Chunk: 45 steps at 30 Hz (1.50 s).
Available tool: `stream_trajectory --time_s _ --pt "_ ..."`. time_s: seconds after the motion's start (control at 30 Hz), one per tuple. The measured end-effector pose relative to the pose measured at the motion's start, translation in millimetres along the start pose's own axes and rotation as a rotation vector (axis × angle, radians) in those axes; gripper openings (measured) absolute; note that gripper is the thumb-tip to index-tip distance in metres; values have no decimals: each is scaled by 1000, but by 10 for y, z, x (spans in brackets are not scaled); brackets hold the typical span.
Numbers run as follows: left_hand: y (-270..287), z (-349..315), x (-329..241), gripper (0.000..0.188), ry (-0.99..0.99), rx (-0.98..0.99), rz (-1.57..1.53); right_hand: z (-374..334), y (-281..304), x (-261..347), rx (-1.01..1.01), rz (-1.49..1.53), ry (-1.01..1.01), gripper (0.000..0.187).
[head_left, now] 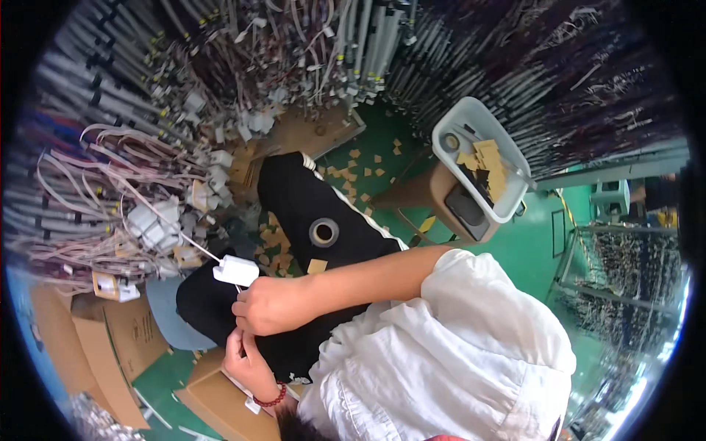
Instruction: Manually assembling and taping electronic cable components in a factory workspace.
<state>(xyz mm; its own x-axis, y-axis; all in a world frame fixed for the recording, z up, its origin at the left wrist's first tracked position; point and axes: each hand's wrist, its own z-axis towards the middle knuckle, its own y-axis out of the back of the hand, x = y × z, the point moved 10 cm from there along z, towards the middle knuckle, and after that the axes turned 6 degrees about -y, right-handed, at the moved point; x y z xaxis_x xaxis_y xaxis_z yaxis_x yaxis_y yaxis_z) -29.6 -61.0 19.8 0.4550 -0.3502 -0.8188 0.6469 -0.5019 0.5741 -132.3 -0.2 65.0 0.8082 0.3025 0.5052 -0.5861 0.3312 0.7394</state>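
Smooth white plastic block above black fabric, long axis nearly left-to-right, its slender cable running up-left. The right hand closes narrowly on a thin lead; what the left hand grips cannot be told.

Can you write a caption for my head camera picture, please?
Left hand and right hand together beside a white block on a cable; a tape roll rests on black trousers.

White short-sleeved shirt, fabric creased; beyond the shirt, white-striped black trousers; left wrist, red beaded bracelet.
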Motion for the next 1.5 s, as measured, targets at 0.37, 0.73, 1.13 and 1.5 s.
stream_trajectory --time_s 0.37,0.73,1.13,1.5 --pt "-556 -19 275 20 185 158 -444 -341 143 -188 -157 34 -92 19" --pt "-671 -27 167 21 231 -10 -813 -2605 2094 -1657 -722 -210 -1042 20" --pt "-931 -7 65 18 316 46 -1037 -5178 1804 -2413 65 -523 -1667 30" --pt "-947 -65 139 17 362 24 -1144 -5898 1639 -2410 -720 45 -1811 21"
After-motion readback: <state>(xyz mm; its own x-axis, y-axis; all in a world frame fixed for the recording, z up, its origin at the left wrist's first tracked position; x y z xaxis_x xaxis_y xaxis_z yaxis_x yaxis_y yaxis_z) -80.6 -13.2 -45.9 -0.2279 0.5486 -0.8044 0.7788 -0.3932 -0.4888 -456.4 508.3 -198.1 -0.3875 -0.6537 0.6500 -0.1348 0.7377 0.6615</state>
